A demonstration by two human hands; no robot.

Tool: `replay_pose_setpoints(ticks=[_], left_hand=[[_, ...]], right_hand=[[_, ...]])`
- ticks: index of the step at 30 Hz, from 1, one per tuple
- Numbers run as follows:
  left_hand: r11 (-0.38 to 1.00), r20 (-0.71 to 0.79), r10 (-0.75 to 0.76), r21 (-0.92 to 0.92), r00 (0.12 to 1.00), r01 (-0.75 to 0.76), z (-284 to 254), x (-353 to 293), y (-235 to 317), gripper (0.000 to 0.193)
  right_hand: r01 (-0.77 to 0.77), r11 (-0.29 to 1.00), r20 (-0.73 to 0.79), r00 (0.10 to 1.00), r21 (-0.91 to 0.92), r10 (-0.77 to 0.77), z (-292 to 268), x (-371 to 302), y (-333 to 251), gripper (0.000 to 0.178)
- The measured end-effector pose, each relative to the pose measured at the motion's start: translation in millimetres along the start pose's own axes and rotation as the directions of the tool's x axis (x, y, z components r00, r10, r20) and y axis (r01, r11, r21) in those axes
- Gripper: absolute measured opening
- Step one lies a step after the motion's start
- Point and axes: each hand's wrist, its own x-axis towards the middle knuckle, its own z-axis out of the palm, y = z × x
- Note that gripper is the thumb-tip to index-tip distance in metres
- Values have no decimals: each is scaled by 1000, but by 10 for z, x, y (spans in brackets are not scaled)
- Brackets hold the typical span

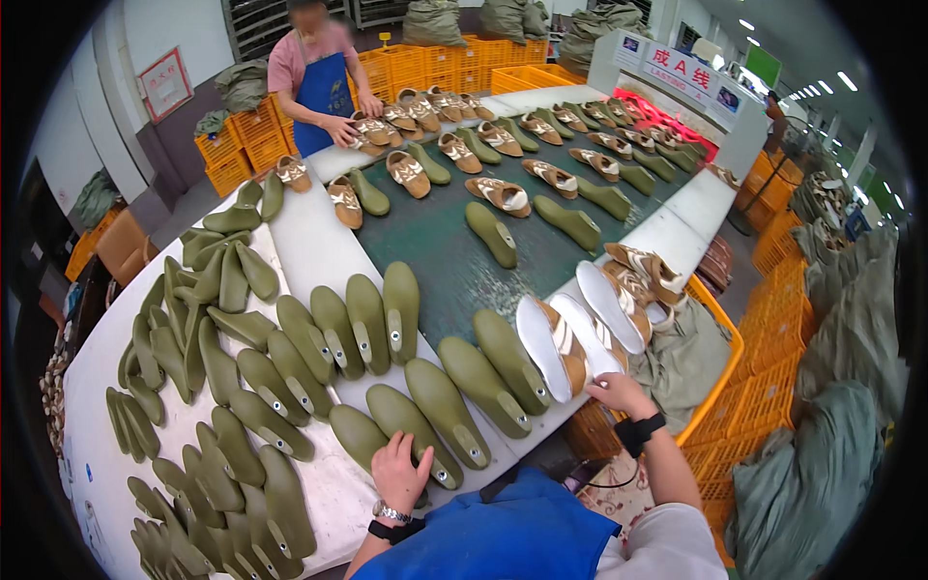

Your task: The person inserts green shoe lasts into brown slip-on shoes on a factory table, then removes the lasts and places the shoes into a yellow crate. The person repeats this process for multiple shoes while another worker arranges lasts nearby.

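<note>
Near the lower middle, my left hand (pixel 399 474) rests on the near ends of olive-green shoe lasts, fingers slightly apart. One last (pixel 358 437) lies partly under it, and another last (pixel 411 430) runs along its right side. Over at the right, my right hand (pixel 622 394) is closed, pinching the near end of a brown-and-white shoe (pixel 592 338) whose white sole faces up. Similar shoes lie beside it, one with its white sole (pixel 543 353) up on the left and another sole (pixel 609 304) on the right. Several more lasts (pixel 488 387) lie in rows between my hands.
Loose lasts (pixel 193 329) cover the white table (pixel 106 425) at left. A dark green belt (pixel 416 251) carries shoes and lasts between white ledges. Across it, a person in a blue apron (pixel 324 101) handles shoes. Orange crates (pixel 744 435) and grey-green sacks (pixel 802 483) stand at right.
</note>
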Motion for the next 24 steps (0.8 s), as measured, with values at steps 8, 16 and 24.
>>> replay_pose_setpoints(ticks=[8,16,24], left_hand=[[998,-17,65,-18,998,-65,-16,-51,-45,40],[999,-8,46,-5,999,-46,-48,-83,-58,41],[996,-10,-78,37,997,78,-49,16,85,38]], right_hand=[[-256,320,139,928,912,345,682,56,-53,50],[10,703,51,997,711,-65,27,223,-653,29],[623,735,59,751,266,-658,-1841,1233,-1661,34]])
